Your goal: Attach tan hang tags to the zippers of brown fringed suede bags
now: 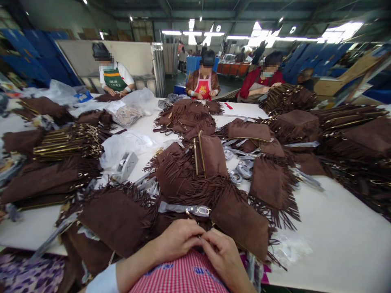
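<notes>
My left hand and my right hand meet at the table's near edge. Both are closed, thumbs and fingertips pinched together around something too small and hidden to make out. Just beyond the fingertips lies a plastic-wrapped strap with a gold metal clasp. A dark brown fringed suede bag lies left of my hands. Another brown bag is to the right, close to my right hand. Behind these, a pile of fringed bags carries one with a gold zipper.
Three co-workers handle brown pieces across the white table: one in a green apron, one in a red apron, one in red sleeves. Stacked bags, a tape dispenser and clear plastic lie left.
</notes>
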### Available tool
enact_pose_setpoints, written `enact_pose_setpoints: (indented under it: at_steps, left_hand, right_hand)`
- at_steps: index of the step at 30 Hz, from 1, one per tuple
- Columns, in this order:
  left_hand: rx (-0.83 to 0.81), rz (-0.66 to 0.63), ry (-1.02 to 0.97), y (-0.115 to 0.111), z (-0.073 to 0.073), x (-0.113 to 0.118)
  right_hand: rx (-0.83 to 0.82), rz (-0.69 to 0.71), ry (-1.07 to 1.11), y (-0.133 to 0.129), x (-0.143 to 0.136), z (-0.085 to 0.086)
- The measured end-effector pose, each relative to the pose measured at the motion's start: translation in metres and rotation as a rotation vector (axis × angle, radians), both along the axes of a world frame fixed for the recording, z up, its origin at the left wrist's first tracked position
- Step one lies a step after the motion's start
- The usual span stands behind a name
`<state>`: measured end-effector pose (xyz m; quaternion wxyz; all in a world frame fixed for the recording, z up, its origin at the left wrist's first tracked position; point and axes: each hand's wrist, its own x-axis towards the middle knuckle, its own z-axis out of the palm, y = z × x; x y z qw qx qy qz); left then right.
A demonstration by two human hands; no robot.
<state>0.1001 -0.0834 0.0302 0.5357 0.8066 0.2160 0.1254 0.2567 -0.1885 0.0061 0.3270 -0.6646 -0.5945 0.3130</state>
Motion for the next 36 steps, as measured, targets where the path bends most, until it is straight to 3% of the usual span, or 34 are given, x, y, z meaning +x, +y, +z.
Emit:
enact_pose_setpoints:
  at_steps: [3,9,12,14,19,24,29,36]
  left_hand:
    - [0.039,0.004,0.079,-0.001,-0.009,0.001]
    - [-0.066,0.116,0.03,0.006,-0.02,0.002]
    - [-0.06,0.083,0.058,0.013,-0.022,0.009]
    - [0.062,0.028,0.109,0.019,-0.025,0.017]
    - [0.62,-0.067,0.339,0.028,-0.044,0.047]
    - [0.837,-0.091,0.47,0.031,-0.063,0.068]
    - [0.838,-0.093,0.494,0.033,-0.06,0.067]
    - [0.694,-0.087,0.442,0.028,-0.054,0.061]
  right_hand:
    - [-0.002,-0.016,0.031,0.0,0.001,0.002]
    - [-0.046,-0.068,0.165,0.001,0.001,0.0]
    - [-0.027,-0.095,0.182,0.003,0.006,-0.006]
    - [-0.008,-0.132,0.178,0.004,0.014,-0.011]
    - [0.068,-0.251,0.122,0.005,0.042,-0.021]
    - [0.051,-0.299,0.031,0.006,0.057,-0.037]
    - [0.065,-0.318,-0.043,0.011,0.056,-0.047]
    - [0.152,-0.287,-0.187,0.013,0.056,-0.042]
